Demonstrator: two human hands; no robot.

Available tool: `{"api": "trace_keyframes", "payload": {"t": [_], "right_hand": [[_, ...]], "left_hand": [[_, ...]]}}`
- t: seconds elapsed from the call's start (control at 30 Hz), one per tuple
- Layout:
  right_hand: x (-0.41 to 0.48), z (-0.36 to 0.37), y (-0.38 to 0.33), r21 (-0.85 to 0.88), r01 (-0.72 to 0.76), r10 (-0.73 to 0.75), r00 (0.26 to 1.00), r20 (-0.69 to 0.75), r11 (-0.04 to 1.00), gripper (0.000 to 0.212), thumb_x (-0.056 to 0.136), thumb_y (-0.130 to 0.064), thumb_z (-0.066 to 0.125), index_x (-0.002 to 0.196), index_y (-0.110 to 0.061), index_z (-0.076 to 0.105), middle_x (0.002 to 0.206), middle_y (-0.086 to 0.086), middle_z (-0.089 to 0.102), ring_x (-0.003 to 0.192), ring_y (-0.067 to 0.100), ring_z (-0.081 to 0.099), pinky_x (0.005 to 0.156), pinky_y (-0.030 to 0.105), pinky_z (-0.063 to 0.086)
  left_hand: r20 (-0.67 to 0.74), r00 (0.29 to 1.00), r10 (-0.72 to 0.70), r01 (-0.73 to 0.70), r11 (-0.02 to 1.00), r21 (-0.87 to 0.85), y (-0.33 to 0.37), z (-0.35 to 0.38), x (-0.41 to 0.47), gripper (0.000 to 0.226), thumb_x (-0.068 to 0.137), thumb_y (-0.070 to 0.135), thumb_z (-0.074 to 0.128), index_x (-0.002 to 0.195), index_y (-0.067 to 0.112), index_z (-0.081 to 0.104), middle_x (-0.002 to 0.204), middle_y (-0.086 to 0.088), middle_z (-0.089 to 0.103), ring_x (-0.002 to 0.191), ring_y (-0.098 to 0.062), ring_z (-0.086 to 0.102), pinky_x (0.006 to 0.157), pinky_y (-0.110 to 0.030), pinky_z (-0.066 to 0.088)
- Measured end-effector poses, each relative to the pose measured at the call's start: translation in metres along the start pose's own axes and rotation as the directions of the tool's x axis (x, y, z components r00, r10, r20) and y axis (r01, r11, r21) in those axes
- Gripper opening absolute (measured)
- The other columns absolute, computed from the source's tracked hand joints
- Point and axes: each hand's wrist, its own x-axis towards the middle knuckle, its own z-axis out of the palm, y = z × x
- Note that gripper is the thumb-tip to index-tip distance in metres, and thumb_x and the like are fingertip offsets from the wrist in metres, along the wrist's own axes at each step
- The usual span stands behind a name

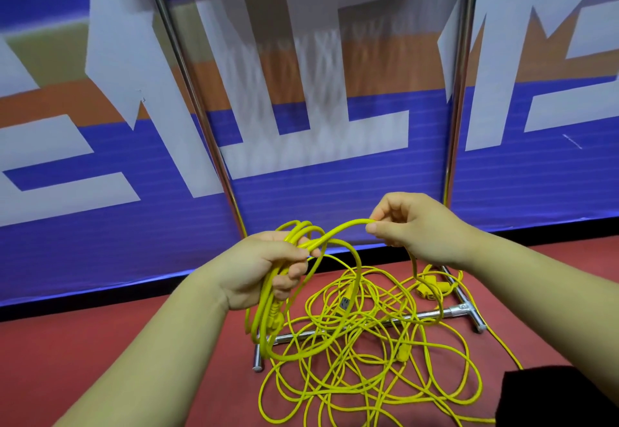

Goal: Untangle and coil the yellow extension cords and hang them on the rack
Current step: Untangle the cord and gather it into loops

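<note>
Left hand (264, 271) gripping the coil (265, 307), right hand (415, 225) pinching the cord (338, 228); we're trying for even loops, easing slack from the tangle (365, 356) over the base of the rack (464, 310).

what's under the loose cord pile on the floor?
The rack's chrome base bar runs under the pile, on red floor. Cord loops cover stretches of the bar; whether more plugs lie buried there cannot be seen.
</note>
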Motion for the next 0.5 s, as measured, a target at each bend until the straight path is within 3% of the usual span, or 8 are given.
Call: {"api": "trace_keyframes", "payload": {"t": [0.17, 0.37, 0.5], "right_hand": [[0.0011, 0.0078, 0.0016, -0.01, -0.009, 0.009, 1.0, -0.014, 1.0, 0.011, 0.089, -0.021, 0.074, 0.084, -0.015, 0.066, 0.06, -0.008, 0.062, 0.057, 0.009, 0.055, 0.063, 0.034, 0.047], [0.0011, 0.0094, 0.0031, -0.025, -0.019, 0.019, 1.0, 0.018, 1.0, 0.01, 0.088, -0.021, 0.074, 0.087, -0.014, 0.066, 0.062, -0.005, 0.063, 0.06, 0.012, 0.058, 0.068, 0.045, 0.053], [0.0007, 0.0098, 0.0034, -0.023, -0.007, 0.008, 1.0, 0.016, 1.0, 0.01, 0.088, -0.02, 0.075, 0.086, -0.015, 0.067, 0.061, -0.005, 0.062, 0.058, 0.01, 0.057, 0.066, 0.039, 0.05]], "left_hand": [[-0.028, 1.0, 0.004, 0.0, 0.99, 0.138, -0.0048, 0.0027, 0.0046, 0.03, 0.084, 0.034, 0.069, 0.091, 0.009, 0.055, 0.063, -0.003, 0.048, 0.043, -0.006, 0.045, 0.044, -0.02, 0.038], [-0.038, 0.999, -0.035, 0.038, 0.996, 0.079, -0.0039, 0.0027, 0.0054, 0.016, 0.098, 0.019, 0.059, 0.085, 0.01, 0.058, 0.061, -0.002, 0.056, 0.049, -0.012, 0.052, 0.046, -0.022, 0.043], [0.02, 0.998, -0.053, 0.052, 0.997, 0.055, -0.002, 0.0035, 0.0047, 0.013, 0.092, 0.02, 0.066, 0.085, 0.01, 0.061, 0.062, -0.004, 0.047, 0.045, -0.011, 0.042, 0.042, -0.021, 0.035]]}}
